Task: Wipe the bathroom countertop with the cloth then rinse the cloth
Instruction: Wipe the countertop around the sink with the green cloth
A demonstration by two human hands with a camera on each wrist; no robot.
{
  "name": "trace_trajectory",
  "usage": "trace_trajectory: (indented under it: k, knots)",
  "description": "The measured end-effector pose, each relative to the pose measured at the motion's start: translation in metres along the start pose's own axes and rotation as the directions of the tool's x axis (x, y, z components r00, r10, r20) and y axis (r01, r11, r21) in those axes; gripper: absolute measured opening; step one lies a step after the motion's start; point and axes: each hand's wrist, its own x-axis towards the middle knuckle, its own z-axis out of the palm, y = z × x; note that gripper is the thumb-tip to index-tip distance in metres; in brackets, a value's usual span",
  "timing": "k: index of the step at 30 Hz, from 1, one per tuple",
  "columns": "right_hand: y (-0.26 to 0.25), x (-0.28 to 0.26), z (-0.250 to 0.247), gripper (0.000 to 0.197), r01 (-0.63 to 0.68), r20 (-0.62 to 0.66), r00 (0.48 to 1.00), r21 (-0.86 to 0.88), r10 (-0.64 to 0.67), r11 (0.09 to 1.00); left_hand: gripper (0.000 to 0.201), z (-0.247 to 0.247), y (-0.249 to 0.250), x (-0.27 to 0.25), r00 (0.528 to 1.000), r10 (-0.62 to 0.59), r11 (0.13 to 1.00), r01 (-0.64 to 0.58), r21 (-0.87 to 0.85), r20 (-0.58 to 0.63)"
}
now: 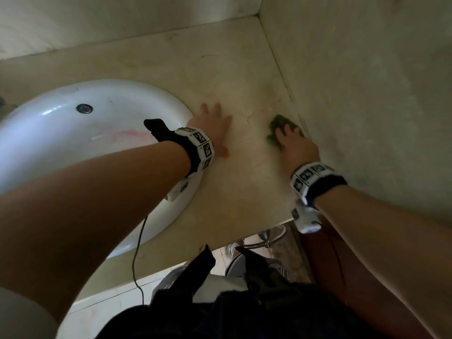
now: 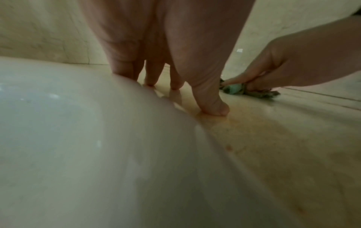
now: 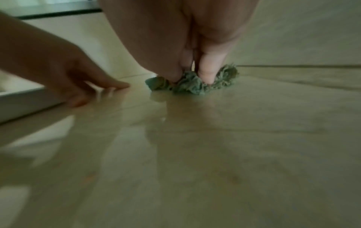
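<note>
A crumpled green cloth (image 1: 277, 123) lies on the beige stone countertop (image 1: 244, 192), close to the right wall. My right hand (image 1: 293, 140) is on top of it, thumb and fingers dug into the bunched cloth (image 3: 193, 86) and holding it against the surface. My left hand (image 1: 215, 128) lies flat on the countertop just right of the white sink (image 1: 73, 143), fingers spread and straight, holding nothing. In the left wrist view its fingertips (image 2: 213, 106) press the stone beside the sink rim (image 2: 97, 123), and the cloth (image 2: 234, 91) shows under the right hand (image 2: 273, 69).
The side wall (image 1: 367, 94) rises right beside the cloth, and the back wall (image 1: 122, 25) closes the far side. The sink has a drain (image 1: 84, 108) and a faint pink smear inside. The counter's front edge (image 1: 220, 250) is near my body.
</note>
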Motion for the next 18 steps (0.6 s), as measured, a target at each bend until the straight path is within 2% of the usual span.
trace_trajectory:
  k: [3, 6, 10, 12, 15, 16, 18]
  knots:
    - [-0.040, -0.007, -0.002, 0.060, 0.138, 0.034, 0.990, -0.037, -0.137, 0.990, 0.103, -0.002, 0.002, -0.001, 1.000, -0.004, 1.000, 0.004, 0.006, 0.013]
    - [-0.063, -0.054, 0.010, 0.060, 0.264, 0.066, 0.963, -0.062, -0.260, 0.962, 0.099, -0.003, 0.002, -0.002, 1.000, 0.009, 1.000, -0.009, 0.028, 0.005]
    - [-0.058, -0.113, 0.045, 0.065, 0.241, 0.114, 0.960, 0.131, -0.256, 0.962, 0.106, -0.001, 0.006, -0.006, 1.000, 0.007, 1.000, -0.007, 0.016, 0.003]
    - [-0.041, -0.126, 0.057, 0.069, 0.179, 0.149, 0.969, 0.120, -0.196, 0.977, 0.111, 0.002, 0.015, -0.010, 1.000, 0.003, 1.000, -0.003, 0.001, 0.031]
    - [0.003, -0.123, 0.057, 0.065, -0.078, 0.092, 0.993, 0.040, 0.074, 0.996, 0.113, 0.007, 0.027, -0.016, 0.997, 0.041, 0.999, -0.042, 0.007, 0.059]
    - [0.017, -0.120, 0.054, 0.062, -0.188, 0.055, 0.981, 0.064, 0.185, 0.980, 0.113, 0.008, 0.028, -0.018, 0.997, 0.046, 0.999, -0.047, 0.013, 0.058]
    - [0.029, -0.115, 0.053, 0.057, -0.269, 0.028, 0.963, 0.088, 0.268, 0.959, 0.113, 0.008, 0.028, -0.019, 0.997, 0.055, 0.998, -0.057, 0.033, 0.045]
